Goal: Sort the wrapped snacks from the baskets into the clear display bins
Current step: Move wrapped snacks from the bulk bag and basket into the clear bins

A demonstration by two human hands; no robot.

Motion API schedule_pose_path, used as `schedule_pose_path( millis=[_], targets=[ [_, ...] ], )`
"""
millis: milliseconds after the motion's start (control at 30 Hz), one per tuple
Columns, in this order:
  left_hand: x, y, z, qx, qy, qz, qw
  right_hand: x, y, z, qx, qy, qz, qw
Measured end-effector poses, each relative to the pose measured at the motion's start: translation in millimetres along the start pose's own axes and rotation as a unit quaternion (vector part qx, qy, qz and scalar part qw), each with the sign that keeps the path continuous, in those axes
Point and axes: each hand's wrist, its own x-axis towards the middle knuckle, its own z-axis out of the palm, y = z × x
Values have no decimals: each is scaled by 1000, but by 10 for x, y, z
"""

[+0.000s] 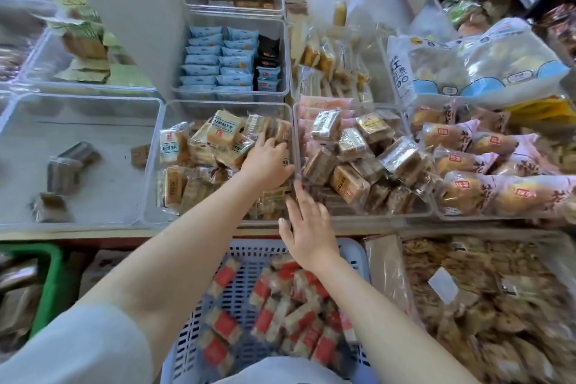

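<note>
Crowded shop tabletop (199, 232): left hand (266, 162) flat on wrapped biscuits (224, 134) in clear bin (152, 165); right hand (307, 229) spread, grip empty, above blue basket (355, 254).

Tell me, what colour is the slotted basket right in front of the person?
The slotted basket is pale lavender-blue; the head view shows it.

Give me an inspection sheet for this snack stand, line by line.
Surface: counter edge under clear bins.
Job's things: blue basket holds red-label snacks; middle bin full of tan packs; left bin nearly bare.
Clutter: big bread bag atop bins at right.
Grips: left hand rests flat on packs in middle bin; right hand open, fingertips at bin edge.
Cables: nothing seen.
Surroundings: green crate, lower left.
</note>
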Motion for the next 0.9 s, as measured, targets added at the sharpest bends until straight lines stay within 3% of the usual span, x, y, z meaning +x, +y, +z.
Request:
schedule_pose_path(
  millis=[167, 333, 467, 533, 667, 800, 900],
  targets=[
    [-502, 117, -86, -143, 129, -2, 981, -18, 10, 9, 22, 12, -12, 1000],
    [-1200, 193, 16, -216, 145, -76, 963, -95, 99, -219, 134, -8, -25, 991],
    [-1508, 519, 425, -208, 64, -82, 973, -618, 478, -303, 193, 186, -18, 963],
    [-1534, 835, 620, -185, -1, -56, 981, -1002, 862, -277, 206, 205, 44, 956],
    [-1456, 1620, 985, -119, -102, 27, 987, -1763, 1901, -178, 213, 178, 260, 925],
    [-1396, 2311, 1304, -84, -133, 105, 982, -2411, 2847, -51, 183, 84, 458, 866],
    [-1402, 2658, 1488, -62, -148, 109, 981, -2665, 3292, 138, 232, -13, 499, 835]
  ],
)
